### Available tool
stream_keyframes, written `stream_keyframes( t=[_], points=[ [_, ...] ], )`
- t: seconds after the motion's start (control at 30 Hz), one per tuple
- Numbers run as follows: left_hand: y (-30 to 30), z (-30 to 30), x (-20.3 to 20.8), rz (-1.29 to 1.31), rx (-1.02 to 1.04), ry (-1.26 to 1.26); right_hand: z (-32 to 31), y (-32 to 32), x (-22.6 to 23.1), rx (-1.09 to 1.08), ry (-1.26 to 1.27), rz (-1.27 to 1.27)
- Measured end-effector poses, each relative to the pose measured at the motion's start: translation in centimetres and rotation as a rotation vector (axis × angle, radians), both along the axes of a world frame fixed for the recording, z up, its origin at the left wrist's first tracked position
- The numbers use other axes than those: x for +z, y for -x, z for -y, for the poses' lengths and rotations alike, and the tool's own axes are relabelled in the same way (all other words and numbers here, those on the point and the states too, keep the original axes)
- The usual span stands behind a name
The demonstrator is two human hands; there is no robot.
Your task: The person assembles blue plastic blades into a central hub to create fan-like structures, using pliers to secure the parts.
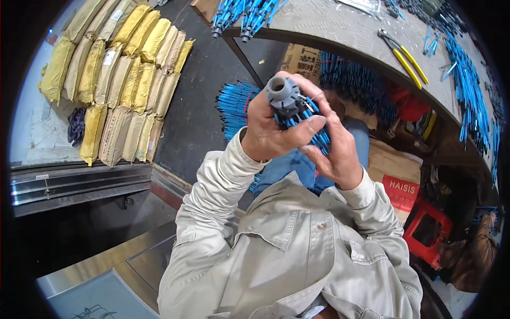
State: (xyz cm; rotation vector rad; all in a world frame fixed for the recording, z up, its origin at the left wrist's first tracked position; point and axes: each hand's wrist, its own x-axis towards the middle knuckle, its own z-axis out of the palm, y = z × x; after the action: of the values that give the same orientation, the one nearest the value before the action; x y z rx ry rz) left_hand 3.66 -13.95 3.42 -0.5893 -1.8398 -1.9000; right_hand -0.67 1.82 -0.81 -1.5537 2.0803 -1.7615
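Observation:
A grey ring-shaped plastic hub (283, 94) with a round hole in its top is held up in front of my chest. Blue rods with black ends (320, 139) are bunched below and beside it. My left hand (261, 130) wraps round the hub's left side, its thumb lying across the rods. My right hand (340, 151) closes on the rods from the right, with fingers reaching behind the hub. The lower part of the rod bundle is mostly hidden by my hands.
Ahead on the right is a workbench (329, 26) with yellow-handled pliers (406, 63) and blue rod bundles (462, 90). More bundles (234, 106) lie below. Yellow and tan packages (122, 69) are stacked at left. A red plastic stool (425, 234) stands at right beside a brown paper sack (393, 165).

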Motion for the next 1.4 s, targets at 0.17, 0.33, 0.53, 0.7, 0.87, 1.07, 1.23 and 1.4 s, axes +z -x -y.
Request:
stream_keyframes(
  t=[0.17, 0.33, 0.53, 0.7, 0.87, 1.07, 1.23, 1.4],
  points=[
    [-2.2, -1.9, -2.4, 0.166, 0.132, -0.047, -0.6, -1.2, -4.3, 0.038, -0.106, 0.004],
    [-3.7, -2.0, -3.2, 0.212, 0.168, 0.225, -1.5, -1.2, -6.3, 0.084, 0.066, -0.147],
    [-4.0, -2.8, -3.0, 0.213, 0.136, 0.163, -5.1, 6.3, 1.1, 0.029, -0.118, -0.013],
    [-3.4, -3.1, -2.9, 0.287, 0.152, 0.052, -7.9, 20.2, 1.6, -0.849, -0.311, -0.529],
    [-2.4, -2.1, -3.5, 0.305, 0.186, 0.016, -6.5, 24.9, 0.7, -0.868, -0.944, -0.424],
    [-0.9, -0.9, -3.7, 0.352, 0.183, -0.069, -7.2, 26.8, -1.4, -0.912, -0.959, -0.79],
    [0.1, 0.3, -4.1, 0.355, 0.127, -0.062, -8.5, 18.8, -0.2, -0.355, -0.178, 0.18],
    [0.4, 0.1, -3.5, 0.466, 0.161, -0.078, -3.6, 9.1, 3.8, -0.217, -0.41, -0.392]
  ],
)
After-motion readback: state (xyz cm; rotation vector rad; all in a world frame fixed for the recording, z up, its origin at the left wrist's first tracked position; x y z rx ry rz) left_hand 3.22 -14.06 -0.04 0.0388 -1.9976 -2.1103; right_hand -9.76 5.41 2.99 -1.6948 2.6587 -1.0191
